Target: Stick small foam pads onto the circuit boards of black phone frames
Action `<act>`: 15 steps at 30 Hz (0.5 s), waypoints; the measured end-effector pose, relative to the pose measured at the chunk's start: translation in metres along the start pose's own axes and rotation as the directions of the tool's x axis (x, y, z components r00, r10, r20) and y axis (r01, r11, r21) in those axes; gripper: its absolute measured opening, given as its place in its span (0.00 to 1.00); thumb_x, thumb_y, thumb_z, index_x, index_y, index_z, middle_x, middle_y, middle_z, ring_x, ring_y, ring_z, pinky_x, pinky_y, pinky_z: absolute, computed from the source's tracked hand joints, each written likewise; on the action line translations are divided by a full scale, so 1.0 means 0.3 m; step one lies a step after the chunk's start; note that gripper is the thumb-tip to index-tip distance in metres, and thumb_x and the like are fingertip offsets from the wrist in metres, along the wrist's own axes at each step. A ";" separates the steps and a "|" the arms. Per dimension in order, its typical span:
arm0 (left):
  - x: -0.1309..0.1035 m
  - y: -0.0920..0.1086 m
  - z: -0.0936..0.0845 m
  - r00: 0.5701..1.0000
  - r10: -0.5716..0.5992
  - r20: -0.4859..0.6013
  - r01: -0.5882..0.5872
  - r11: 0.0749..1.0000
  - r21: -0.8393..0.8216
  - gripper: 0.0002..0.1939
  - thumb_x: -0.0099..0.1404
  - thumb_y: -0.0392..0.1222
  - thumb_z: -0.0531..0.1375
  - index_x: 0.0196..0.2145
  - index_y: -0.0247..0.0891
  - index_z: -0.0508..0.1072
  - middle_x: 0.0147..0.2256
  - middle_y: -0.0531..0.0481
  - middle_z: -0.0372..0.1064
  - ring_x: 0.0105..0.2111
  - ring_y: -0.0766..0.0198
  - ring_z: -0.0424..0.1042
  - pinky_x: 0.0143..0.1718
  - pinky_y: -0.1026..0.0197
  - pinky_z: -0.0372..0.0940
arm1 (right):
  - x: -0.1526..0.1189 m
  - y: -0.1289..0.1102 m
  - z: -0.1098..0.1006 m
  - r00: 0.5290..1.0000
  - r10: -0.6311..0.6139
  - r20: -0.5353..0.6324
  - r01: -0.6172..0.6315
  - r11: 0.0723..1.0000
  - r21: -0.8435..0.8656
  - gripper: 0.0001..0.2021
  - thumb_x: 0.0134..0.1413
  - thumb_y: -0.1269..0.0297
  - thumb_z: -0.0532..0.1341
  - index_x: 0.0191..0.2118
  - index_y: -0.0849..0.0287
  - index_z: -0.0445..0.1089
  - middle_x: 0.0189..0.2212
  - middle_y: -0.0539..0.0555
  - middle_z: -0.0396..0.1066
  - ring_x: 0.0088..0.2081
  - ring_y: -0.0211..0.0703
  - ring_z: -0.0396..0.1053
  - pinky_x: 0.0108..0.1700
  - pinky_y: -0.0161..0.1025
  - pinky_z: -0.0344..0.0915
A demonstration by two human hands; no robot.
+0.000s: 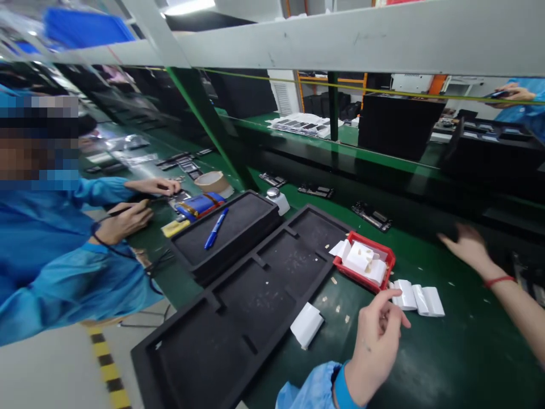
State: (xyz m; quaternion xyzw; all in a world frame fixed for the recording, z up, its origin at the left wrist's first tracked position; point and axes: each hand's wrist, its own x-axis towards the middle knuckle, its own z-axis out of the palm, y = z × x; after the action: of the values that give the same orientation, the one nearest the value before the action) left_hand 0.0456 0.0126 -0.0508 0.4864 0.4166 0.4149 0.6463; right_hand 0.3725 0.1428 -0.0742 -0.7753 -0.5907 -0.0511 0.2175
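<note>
My left hand (377,341), in a blue cuff, hovers over the green bench just below a red bin (361,261). Its fingers are loosely bent and apart, and I see nothing in them. White folded strips (419,298) lie just beyond its fingertips. Inside the bin are white sheets (361,258) with small tan pieces on them. My right hand (468,250), a red band at its wrist, reaches toward the back of the bench. It is blurred, with the thumb spread away and nothing visible in it. A circuit board (371,216) lies to its left.
A long black tray (238,307) lies left of the bin, beside a white folded piece (306,325). A blue marker (216,229) rests on a black box (225,227). Further left, a co-worker in blue (63,244) handles small parts. A beam (340,42) crosses above.
</note>
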 end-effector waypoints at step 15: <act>0.053 -0.001 -0.038 0.975 -0.025 -0.221 -0.029 0.971 -0.238 0.27 0.63 0.60 0.63 0.44 0.30 0.78 0.34 0.39 0.78 0.29 0.62 0.74 0.34 0.59 0.70 | 0.081 -0.401 0.121 0.979 -0.153 0.136 0.107 0.949 0.295 0.26 0.47 0.54 0.74 0.47 0.67 0.75 0.43 0.65 0.76 0.43 0.60 0.77 0.46 0.52 0.75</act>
State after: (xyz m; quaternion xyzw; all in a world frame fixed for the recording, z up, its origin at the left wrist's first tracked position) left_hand 0.0398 0.0308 -0.0551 0.3557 0.4325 0.5147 0.6493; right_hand 0.2604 0.2039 -0.0653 -0.6965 -0.6571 0.0821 0.2763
